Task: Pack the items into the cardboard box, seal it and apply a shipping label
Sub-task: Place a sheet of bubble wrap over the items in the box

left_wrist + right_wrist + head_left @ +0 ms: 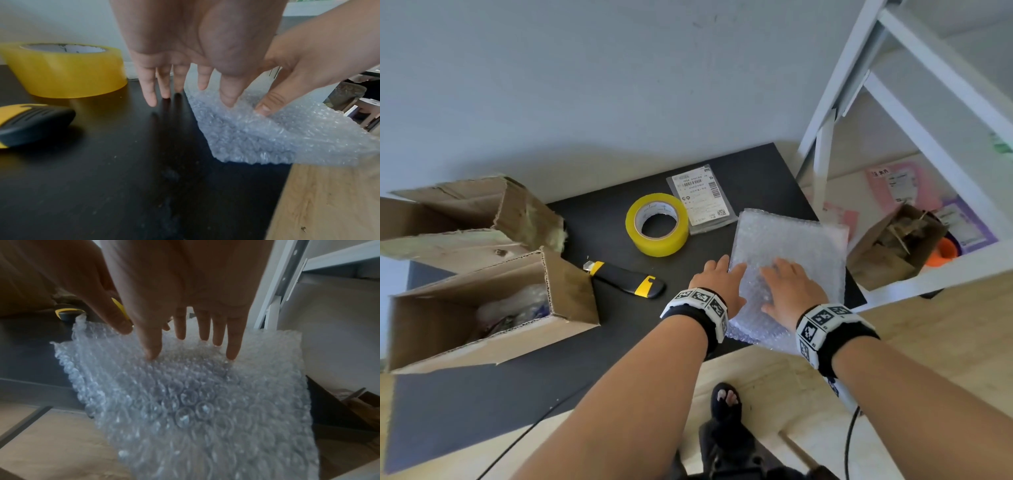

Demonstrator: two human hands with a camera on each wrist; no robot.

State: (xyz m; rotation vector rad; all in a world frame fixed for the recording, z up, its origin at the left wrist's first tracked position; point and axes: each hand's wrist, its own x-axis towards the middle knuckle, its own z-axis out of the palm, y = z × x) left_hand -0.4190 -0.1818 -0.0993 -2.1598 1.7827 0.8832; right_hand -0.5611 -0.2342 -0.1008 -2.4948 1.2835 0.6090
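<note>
A sheet of bubble wrap (pixel 801 240) lies on the right part of the black mat (pixel 585 342), its near edge hanging over the mat's front edge. My left hand (pixel 717 281) rests at the sheet's left edge with straight fingers, some over the mat (pixel 144 162), the thumb over the bubble wrap (pixel 267 138). My right hand (pixel 791 284) lies flat on the sheet, fingers spread and touching the bubble wrap (pixel 195 402). The open cardboard box (pixel 571 291) stands at the left with wrapped items inside. A shipping label (pixel 702 198) lies at the back.
A yellow tape roll (pixel 657 224) and a yellow-black utility knife (pixel 625 279) lie between box and sheet. A second torn box (pixel 472 219) stands behind the first. A white shelf frame (pixel 825 137) and a brown paper bag (pixel 887 253) are to the right.
</note>
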